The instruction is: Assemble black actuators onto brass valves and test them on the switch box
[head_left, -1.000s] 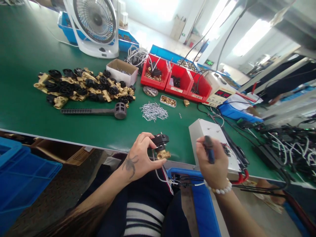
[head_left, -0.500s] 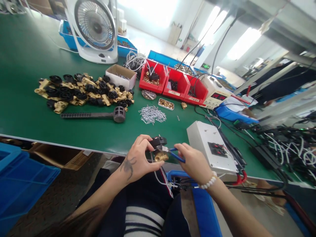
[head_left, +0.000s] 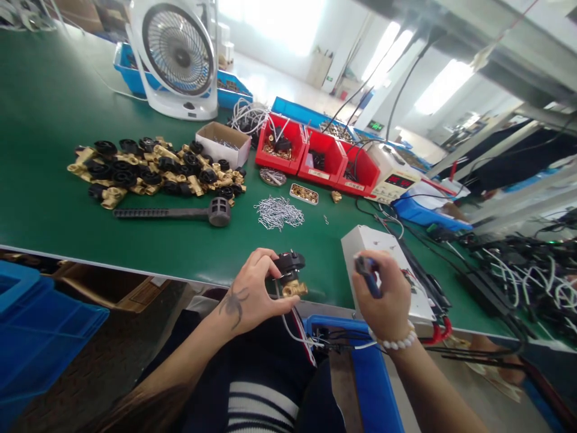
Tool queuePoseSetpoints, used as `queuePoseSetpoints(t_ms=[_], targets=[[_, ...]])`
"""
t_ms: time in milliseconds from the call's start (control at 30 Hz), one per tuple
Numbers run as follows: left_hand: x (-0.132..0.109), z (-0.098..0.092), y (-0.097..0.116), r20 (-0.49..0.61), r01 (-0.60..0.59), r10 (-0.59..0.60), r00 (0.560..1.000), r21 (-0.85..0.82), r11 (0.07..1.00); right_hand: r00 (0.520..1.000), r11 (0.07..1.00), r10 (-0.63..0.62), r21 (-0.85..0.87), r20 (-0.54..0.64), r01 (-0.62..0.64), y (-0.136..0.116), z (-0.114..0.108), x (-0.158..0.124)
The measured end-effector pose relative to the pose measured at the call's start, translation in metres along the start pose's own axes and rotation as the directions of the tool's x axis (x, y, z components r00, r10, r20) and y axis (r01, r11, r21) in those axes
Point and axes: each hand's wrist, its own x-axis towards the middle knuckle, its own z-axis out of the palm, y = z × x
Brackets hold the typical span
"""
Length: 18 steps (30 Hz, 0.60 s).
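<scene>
My left hand [head_left: 252,291] is closed around a small valve [head_left: 291,273] with a black top and a brass body, held just over the near edge of the green table [head_left: 45,198]. White wires hang from beneath the valve toward my lap. My right hand [head_left: 383,294] is closed on blue-handled pliers [head_left: 367,276], raised upright in front of a white switch box [head_left: 383,258], a hand's width right of the valve.
A pile of black-and-brass valves [head_left: 153,168] lies at the left, with a black long-handled tool [head_left: 180,212] in front. A heap of metal clips [head_left: 278,211], red bins [head_left: 315,156], a cardboard box [head_left: 224,143], a white fan [head_left: 178,57] and a power supply [head_left: 392,171] stand behind. Cables crowd the right.
My right hand pulled the pliers away from the valve, moving right and turning them upright before the white box. The left hand kept the valve nearly still.
</scene>
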Motion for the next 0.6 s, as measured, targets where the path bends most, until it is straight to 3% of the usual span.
queuePoseSetpoints(t_ms=[33, 67, 167, 200, 233, 333, 367, 433, 500, 533, 600], targets=[[-0.0001, -0.0003, 0.0001, 0.002, 0.001, -0.001, 1.000, 0.002, 1.000, 0.999, 1.000, 0.004, 0.022, -0.041, -0.003, -0.0003, 0.0009, -0.0011], [0.0000, -0.0006, 0.0003, 0.001, 0.002, -0.002, 1.000, 0.004, 1.000, 1.000, 1.000, -0.015, 0.015, -0.011, 0.016, -0.0009, 0.0026, -0.0024], [0.0001, -0.0014, 0.0010, -0.005, 0.007, -0.007, 1.000, -0.001, 1.000, 0.950, 0.988, -0.103, -0.081, 0.295, 0.132, -0.0030, 0.0075, -0.0045], [0.0001, -0.0016, 0.0013, -0.004, 0.009, -0.009, 1.000, -0.004, 1.000, 0.932, 0.983, -0.105, -0.103, 0.348, 0.149, -0.0034, 0.0077, -0.0041], [0.0001, -0.0018, 0.0015, -0.001, 0.009, -0.009, 1.000, -0.007, 1.000, 0.936, 0.985, -0.089, -0.108, 0.341, 0.133, -0.0037, 0.0069, -0.0031], [0.0004, -0.0028, 0.0024, 0.000, 0.008, -0.008, 1.000, 0.002, 1.000, 0.992, 1.000, 0.008, -0.030, 0.128, -0.004, -0.0040, 0.0033, -0.0007], [0.0009, -0.0031, 0.0028, -0.003, 0.008, -0.008, 1.000, 0.011, 1.000, 0.992, 0.999, 0.025, -0.024, 0.123, -0.022, -0.0041, 0.0032, -0.0006], [0.0022, -0.0037, 0.0041, -0.007, 0.005, -0.005, 1.000, 0.028, 1.000, 0.961, 0.997, 0.016, -0.080, 0.277, 0.006, -0.0045, 0.0054, -0.0018], [0.0032, -0.0040, 0.0058, -0.007, -0.004, 0.004, 1.000, 0.044, 0.999, 0.882, 0.988, 0.018, -0.146, 0.472, 0.058, -0.0051, 0.0081, -0.0033], [0.0030, -0.0039, 0.0063, -0.008, -0.012, 0.012, 1.000, 0.055, 0.998, 0.865, 0.986, 0.031, -0.155, 0.500, 0.055, -0.0057, 0.0086, -0.0039], [0.0005, -0.0036, 0.0041, -0.010, -0.033, 0.033, 0.999, 0.077, 0.996, 0.909, 0.992, 0.075, -0.120, 0.409, -0.028, -0.0078, 0.0072, -0.0052]])
